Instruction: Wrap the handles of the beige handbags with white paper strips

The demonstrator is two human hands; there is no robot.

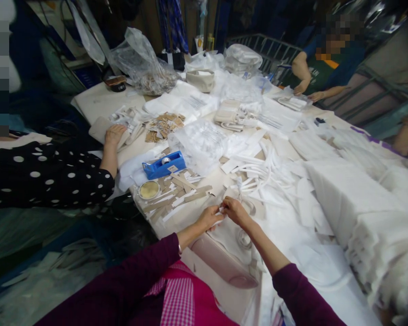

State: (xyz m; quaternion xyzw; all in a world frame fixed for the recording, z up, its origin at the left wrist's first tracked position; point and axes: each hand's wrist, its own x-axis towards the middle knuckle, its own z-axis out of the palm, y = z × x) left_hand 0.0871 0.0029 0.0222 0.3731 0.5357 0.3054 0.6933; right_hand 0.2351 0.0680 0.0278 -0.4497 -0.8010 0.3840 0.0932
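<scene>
Taking the blue tape dispenser [165, 165] as my landmark. Way off to its left was a co-worker's polka-dot sleeve [47, 174]. Left of the dispenser and lower than it, past the desk [97, 102] edge, sat a blue bin [91, 226] with pale scraps in it. The co-worker's hand [114, 135] rested on a beige fabric piece [98, 131], left of the dispenser and farther back, close to that edge. A round tape roll [149, 190] was just nearer than the dispenser, right by the edge, so tight for elbows there. Brown tags [165, 127] were heaped behind the dispenser, and loose strips [190, 194] fanned out in front of it, a few reaching the edge.

Right of the strips and nearer than the dispenser there was a small bare patch, then the person's left hand [209, 217], fingers pinched narrow on a small white piece [219, 222]. The right hand [234, 210] met it there, fingers bunched up close; couldn't tell if they gripped it too. A pinkish-beige pouch [221, 260] lay below both hands, at the person's side of the dispenser. Farther right of the dispenser, white straps [261, 170] crowded the space beyond the right hand, then a tall white fabric stack [353, 194] boxed in that side.
</scene>
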